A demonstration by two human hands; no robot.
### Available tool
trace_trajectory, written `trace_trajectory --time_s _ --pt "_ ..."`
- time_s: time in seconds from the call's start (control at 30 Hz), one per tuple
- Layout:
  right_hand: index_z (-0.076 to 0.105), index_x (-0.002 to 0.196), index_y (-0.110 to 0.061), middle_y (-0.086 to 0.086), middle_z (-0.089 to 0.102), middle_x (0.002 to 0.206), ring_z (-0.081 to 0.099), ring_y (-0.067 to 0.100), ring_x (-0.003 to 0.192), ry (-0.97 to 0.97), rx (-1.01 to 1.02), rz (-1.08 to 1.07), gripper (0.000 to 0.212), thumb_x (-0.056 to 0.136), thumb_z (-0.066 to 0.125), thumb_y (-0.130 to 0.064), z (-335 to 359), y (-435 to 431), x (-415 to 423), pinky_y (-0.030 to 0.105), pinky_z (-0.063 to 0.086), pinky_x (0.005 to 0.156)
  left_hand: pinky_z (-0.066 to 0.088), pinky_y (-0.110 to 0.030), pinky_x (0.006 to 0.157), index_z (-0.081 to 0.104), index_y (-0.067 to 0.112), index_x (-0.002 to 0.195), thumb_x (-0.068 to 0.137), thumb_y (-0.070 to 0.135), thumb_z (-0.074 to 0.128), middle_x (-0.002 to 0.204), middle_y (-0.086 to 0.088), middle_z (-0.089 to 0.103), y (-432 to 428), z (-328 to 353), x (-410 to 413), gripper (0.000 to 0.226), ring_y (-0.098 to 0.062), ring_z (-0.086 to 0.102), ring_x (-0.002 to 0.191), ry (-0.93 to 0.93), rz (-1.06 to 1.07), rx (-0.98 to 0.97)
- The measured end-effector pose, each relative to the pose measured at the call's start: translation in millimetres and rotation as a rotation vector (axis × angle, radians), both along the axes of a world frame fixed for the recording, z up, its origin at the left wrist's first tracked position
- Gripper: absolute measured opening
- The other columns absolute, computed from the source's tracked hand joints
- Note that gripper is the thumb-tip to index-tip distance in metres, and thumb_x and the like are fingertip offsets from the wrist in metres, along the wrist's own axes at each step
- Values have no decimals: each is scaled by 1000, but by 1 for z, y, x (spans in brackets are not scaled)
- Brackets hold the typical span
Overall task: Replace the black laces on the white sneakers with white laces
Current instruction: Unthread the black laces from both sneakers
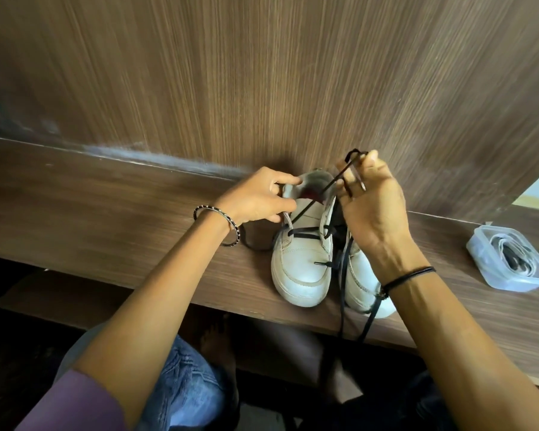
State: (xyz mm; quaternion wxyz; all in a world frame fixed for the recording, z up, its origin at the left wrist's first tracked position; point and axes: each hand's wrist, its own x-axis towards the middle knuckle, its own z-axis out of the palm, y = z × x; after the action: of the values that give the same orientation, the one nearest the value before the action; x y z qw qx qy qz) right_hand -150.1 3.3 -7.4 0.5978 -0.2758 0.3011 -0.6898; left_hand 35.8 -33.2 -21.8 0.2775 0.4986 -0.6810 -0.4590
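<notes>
Two white sneakers stand side by side on the wooden shelf (112, 213), toes towards me. The left sneaker (302, 262) still carries a black lace (305, 233) through its lower eyelets. My left hand (259, 197) grips this sneaker's collar at the top. My right hand (371, 200) is raised above the shoes and pinches a loop of the black lace, drawn taut out of the upper eyelets. The right sneaker (360, 272) is partly hidden behind my right wrist. Loose black lace ends hang over the shelf's front edge.
A clear plastic container (511, 259) holding white laces sits on the shelf at the right. A wood-grain wall panel (262, 73) rises directly behind the shoes. Below the shelf edge are my knees in jeans.
</notes>
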Motion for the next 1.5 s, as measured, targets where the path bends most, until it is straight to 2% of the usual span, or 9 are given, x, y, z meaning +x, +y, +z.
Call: trace_trajectory --time_s 0.17,0.33,0.53,0.67,0.8,0.93,1.1,1.33,1.5 --pt "50 95 -12 -1 65 79 54 10 57 720 -89 17 16 101 63 -18 11 5 -3 20 43 52 62 -33 77 67 28 132 76 17 73 95 -14 67 1 1 0 57 -18 66 92 2 14 6" --pt "69 107 -28 -14 70 100 67 2 93 1717 -349 310 17 92 74 -36 -7 5 -12 19 52 80 63 -31 77 59 19 142 90 4 66 92 -9 56 -1 1 -1 55 -16 60 87 -16 3 -5" --pt "73 107 -31 -12 68 108 63 17 100 1929 -395 241 13 97 66 -37 -12 3 -5 44 54 84 62 -27 78 55 20 145 90 2 65 98 -11 62 1 2 -1 59 -15 63 91 -21 2 -15" --pt "68 98 -24 -4 66 106 64 23 96 1767 -315 -50 7 95 61 -25 -26 6 8 45 55 79 61 -30 77 57 19 143 90 -3 63 78 -1 55 1 3 -1 57 -9 54 73 -33 12 -14" --pt "65 92 -13 -1 67 88 62 13 77 1196 -145 -345 9 98 58 -12 -20 1 9 25 50 67 60 -26 70 55 14 146 90 -5 65 86 2 66 -1 2 -1 60 -6 62 77 -20 3 5" --pt "55 86 -13 3 61 82 56 4 63 452 -48 -311 24 98 47 6 -10 3 15 16 45 59 62 -34 84 53 17 147 90 -2 66 75 9 60 4 5 -1 62 -12 57 83 -15 -21 7" --pt "47 79 -10 2 58 68 59 17 64 1 -15 -128 33 99 33 13 -3 3 9 26 51 63 62 -41 85 56 18 144 88 0 66 75 -6 40 0 2 -1 60 -19 46 78 -38 -33 -15" --pt "68 107 -18 -8 69 96 63 6 85 1504 -365 100 9 100 63 -18 -1 6 2 11 45 74 45 -30 62 66 12 131 91 -2 65 49 18 46 1 3 -2 43 -1 42 50 -61 -26 -32" --pt "74 107 -17 -13 64 101 58 5 94 1887 -561 350 19 92 75 -28 -3 10 -6 1 37 80 52 -23 62 56 16 145 90 -3 64 71 4 43 2 4 -2 59 -6 47 63 -74 -34 -47"
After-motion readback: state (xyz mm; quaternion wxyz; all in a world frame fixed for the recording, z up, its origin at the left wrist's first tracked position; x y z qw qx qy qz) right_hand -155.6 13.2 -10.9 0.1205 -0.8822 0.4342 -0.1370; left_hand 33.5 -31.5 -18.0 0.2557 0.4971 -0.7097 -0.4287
